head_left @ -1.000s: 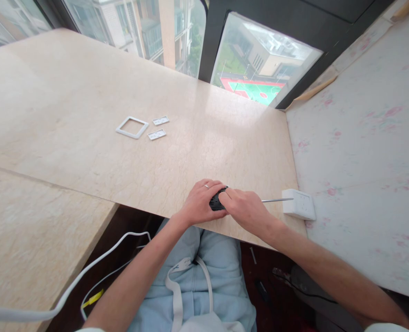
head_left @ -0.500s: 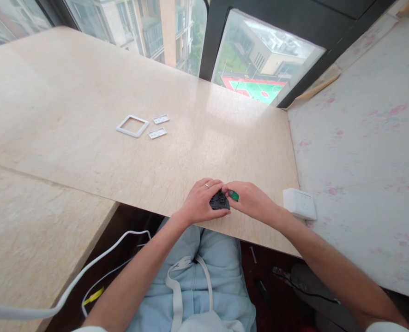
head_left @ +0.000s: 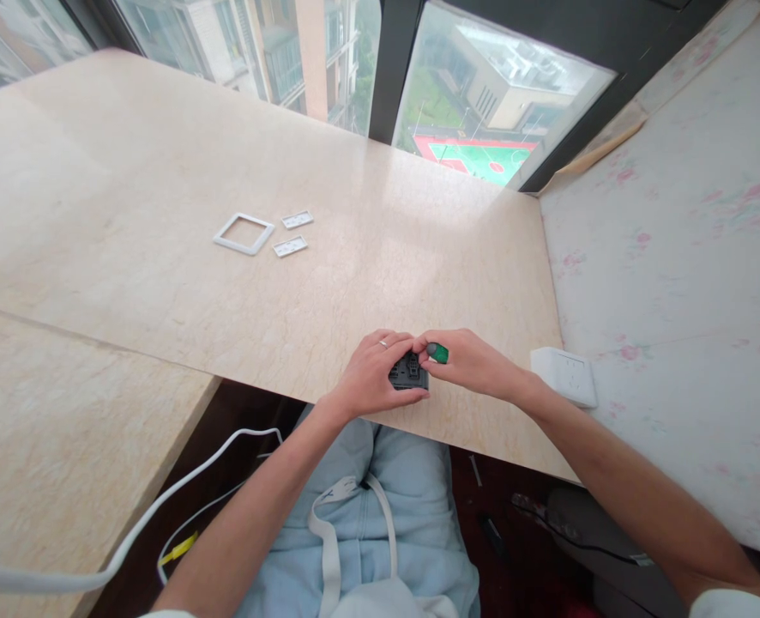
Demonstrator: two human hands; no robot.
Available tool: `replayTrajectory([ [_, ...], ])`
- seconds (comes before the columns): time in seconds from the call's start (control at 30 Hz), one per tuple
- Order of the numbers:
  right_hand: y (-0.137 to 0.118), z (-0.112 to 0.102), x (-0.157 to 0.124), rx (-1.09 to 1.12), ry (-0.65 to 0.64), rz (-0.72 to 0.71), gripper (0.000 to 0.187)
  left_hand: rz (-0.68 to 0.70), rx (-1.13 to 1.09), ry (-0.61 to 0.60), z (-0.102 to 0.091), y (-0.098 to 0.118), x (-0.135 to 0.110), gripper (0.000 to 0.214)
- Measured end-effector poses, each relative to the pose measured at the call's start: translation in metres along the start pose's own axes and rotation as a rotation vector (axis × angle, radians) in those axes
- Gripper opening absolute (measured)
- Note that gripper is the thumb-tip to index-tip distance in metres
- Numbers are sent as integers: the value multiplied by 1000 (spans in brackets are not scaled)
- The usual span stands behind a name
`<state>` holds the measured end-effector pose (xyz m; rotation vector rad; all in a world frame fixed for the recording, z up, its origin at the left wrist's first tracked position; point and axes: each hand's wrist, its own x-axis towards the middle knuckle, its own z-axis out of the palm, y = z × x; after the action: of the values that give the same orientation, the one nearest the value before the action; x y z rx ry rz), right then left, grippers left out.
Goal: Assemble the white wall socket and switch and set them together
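Note:
My left hand [head_left: 370, 371] is closed around a small black switch module [head_left: 408, 371] that rests on the beige marble countertop [head_left: 180, 275] near its front edge. My right hand [head_left: 473, 365] is closed on a screwdriver whose green handle end [head_left: 438, 353] shows between thumb and fingers, right above the black module. The screwdriver's shaft is hidden by the hand. Both hands touch at the module.
A white socket [head_left: 564, 374] sits on the flowered wall to the right of my hands. A white square frame [head_left: 244, 234] and two small white plates [head_left: 291, 246] [head_left: 297, 220] lie farther back on the counter. A white cable [head_left: 180, 489] hangs below the counter's edge. Windows run along the back.
The screwdriver, lying level with its shaft pointing at the wall socket a second ago, has been turned upright over the black module. The left hand has kept its grip.

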<state>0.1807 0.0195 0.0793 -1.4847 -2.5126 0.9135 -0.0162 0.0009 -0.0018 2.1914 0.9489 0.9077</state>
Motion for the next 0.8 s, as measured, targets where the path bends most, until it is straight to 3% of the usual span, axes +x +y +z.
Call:
replayTrajectory([
  [0.5, 22, 3, -5, 0, -17, -233, 28, 7, -9, -12, -1, 0, 1, 66],
  [0.63, 27, 1, -7, 32, 40, -226, 25, 3, -4, -5, -1, 0, 0, 70],
  [0.8, 23, 2, -10, -97, 11, -244, 16, -8, 4, -3, 0, 0, 0, 68],
])
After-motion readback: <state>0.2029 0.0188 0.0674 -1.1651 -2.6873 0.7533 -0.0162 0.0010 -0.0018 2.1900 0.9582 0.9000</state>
